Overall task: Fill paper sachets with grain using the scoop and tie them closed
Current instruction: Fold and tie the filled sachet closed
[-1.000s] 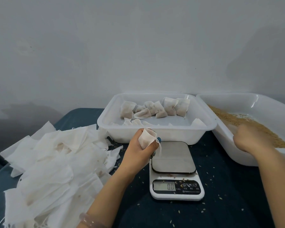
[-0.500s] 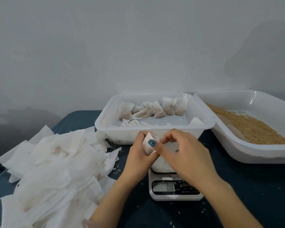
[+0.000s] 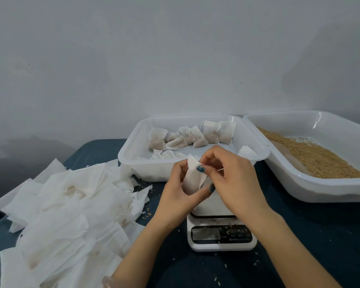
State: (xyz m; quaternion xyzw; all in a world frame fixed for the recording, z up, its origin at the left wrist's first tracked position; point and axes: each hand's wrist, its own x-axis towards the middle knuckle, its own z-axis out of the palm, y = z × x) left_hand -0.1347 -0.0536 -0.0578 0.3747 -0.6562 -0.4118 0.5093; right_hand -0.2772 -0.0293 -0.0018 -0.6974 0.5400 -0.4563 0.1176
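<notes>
**Sachet worked at the mouth above the scale**

Sachet [image 3: 193, 177] of thin white paper sits upright in both hands at the centre of the tabletop [image 3: 310, 235]. The left hand [image 3: 175, 194] curls round its body from below, and the right hand [image 3: 235, 179] pinches its top edge between thumb and forefinger. Whether grain is inside cannot be told.

The step looks to be the work at the mouth. It is best done with the opening kept uppermost, the lower grip firm but not crushing, and any pull on the tie kept even, since paper this thin would likely tear or spill.

At 6 o'clock from the sachet stands a white kitchen scale [image 3: 220, 231]; its display and the small print beside its buttons are too blurred to read. At 12 o'clock a white tray [image 3: 133, 161] holds filled sachets [image 3: 191, 136]. At 2 o'clock a second tray [image 3: 299, 183] holds loose grain [image 3: 312, 154]. At 8 o'clock lies a heap of empty sachets [image 3: 67, 204]. No scoop shows.
</notes>
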